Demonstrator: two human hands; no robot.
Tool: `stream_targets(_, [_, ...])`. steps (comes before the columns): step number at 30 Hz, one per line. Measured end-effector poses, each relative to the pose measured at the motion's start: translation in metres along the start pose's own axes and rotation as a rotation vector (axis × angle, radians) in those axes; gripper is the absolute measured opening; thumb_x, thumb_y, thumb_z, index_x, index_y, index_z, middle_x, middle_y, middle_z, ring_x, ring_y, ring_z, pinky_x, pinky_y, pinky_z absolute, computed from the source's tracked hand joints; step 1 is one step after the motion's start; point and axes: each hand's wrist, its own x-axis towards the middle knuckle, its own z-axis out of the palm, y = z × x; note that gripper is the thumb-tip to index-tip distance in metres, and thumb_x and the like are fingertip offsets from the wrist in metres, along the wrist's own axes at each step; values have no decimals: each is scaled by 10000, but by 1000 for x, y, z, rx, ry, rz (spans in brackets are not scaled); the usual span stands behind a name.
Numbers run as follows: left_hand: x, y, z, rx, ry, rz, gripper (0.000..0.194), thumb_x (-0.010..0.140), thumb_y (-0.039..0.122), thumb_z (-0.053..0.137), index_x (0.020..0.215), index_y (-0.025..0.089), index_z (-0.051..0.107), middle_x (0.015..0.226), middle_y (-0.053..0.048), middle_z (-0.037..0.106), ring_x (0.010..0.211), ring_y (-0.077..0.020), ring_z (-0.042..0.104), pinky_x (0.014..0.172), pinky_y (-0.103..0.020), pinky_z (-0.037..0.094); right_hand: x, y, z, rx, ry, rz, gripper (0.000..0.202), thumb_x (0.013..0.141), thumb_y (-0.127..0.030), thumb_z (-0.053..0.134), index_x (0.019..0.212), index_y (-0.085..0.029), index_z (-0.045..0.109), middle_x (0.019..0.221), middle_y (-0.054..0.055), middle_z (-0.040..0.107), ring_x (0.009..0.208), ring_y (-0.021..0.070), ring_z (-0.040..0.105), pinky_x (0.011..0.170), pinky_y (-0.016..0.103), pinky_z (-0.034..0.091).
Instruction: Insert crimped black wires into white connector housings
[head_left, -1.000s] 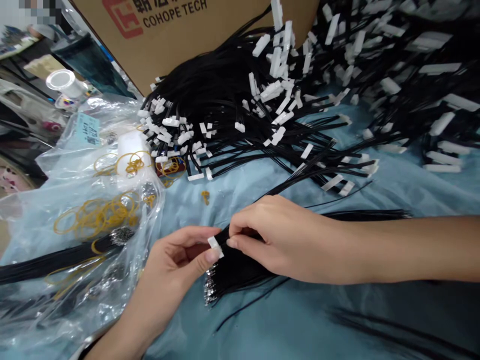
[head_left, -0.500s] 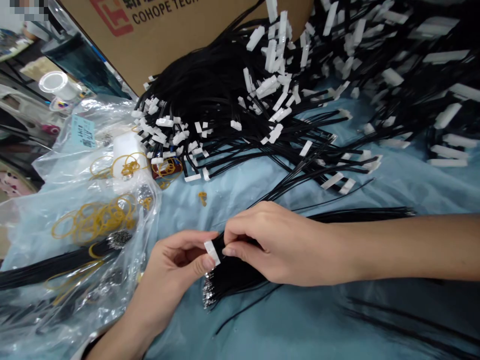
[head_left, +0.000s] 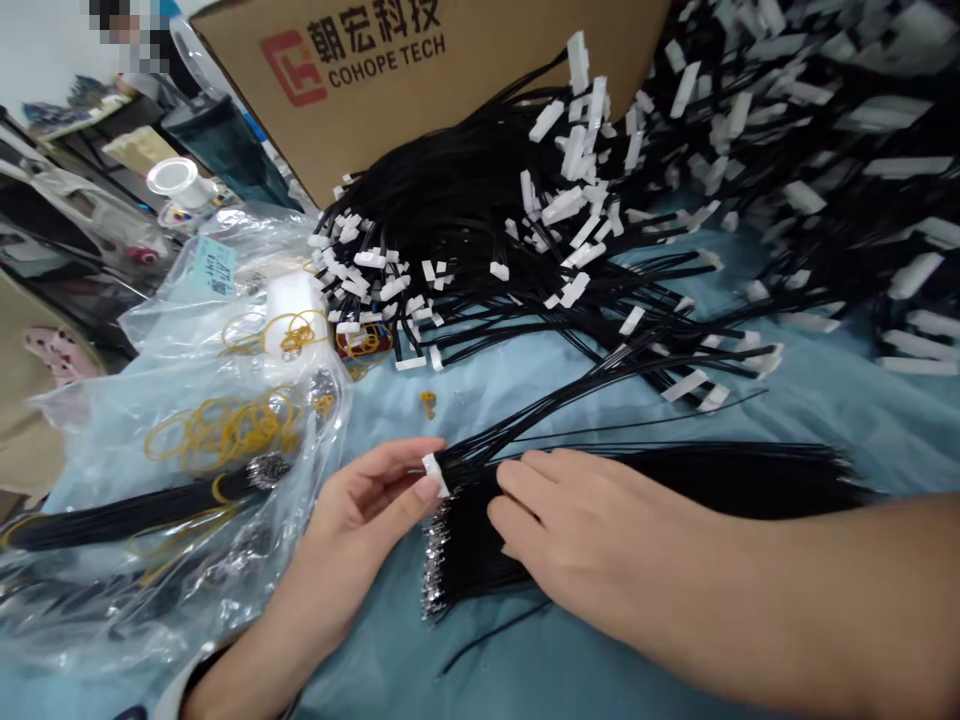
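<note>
My left hand (head_left: 375, 505) pinches a small white connector (head_left: 435, 475) between thumb and forefinger. Several black wires run out of that connector, up and to the right. Beneath lies a wide layer of loose black wires (head_left: 480, 540), with bare metal terminals (head_left: 435, 570) lined up at its left end. My right hand (head_left: 570, 530) rests over this layer, just right of the connector, its fingers curled and pressed together. Their tips are partly hidden, so what they hold, if anything, does not show.
Finished-looking black cables with white connectors (head_left: 574, 205) are heaped behind, before a cardboard box (head_left: 480, 70). Left, clear plastic bags (head_left: 180, 345) lie with yellow rubber bands (head_left: 232, 425) and a banded wire bundle (head_left: 135, 515). A blue sheet (head_left: 390, 640) covers the table. A person stands far back left.
My right hand has drawn back from the connector to the right, over the wire layer. The left hand keeps its pinch on the connector. The view has shifted, moving the scene rightward and down.
</note>
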Motion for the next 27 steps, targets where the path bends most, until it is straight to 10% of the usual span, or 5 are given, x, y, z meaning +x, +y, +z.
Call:
stream_targets(9, [1,1,-1,-30,9,-32,212,685,310,801,891,312,749,799,72,753,734,-61,652,656,-60,511,-1,5,0,127,-91,39,291,534,3,605,799,-119,600,771,40,548,665,180,468,556,316,416])
stream_targets(17, [3,0,-1,-31,19,-32,219,696,295,793,910,303,747,832,58,762,761,-74,654,679,-78,512,3,17,-4,435,-151,320,141,878,-103,434,811,-163,543,799,1,540,699,133,480,622,286,382])
stream_targets(27, [2,-1,-3,-18,10,-18,203,706,298,786,903,317,745,832,80,761,756,-51,652,660,-50,496,7,24,-8,485,-175,442,212,917,-197,414,730,-178,513,738,-16,557,617,102,468,565,258,321])
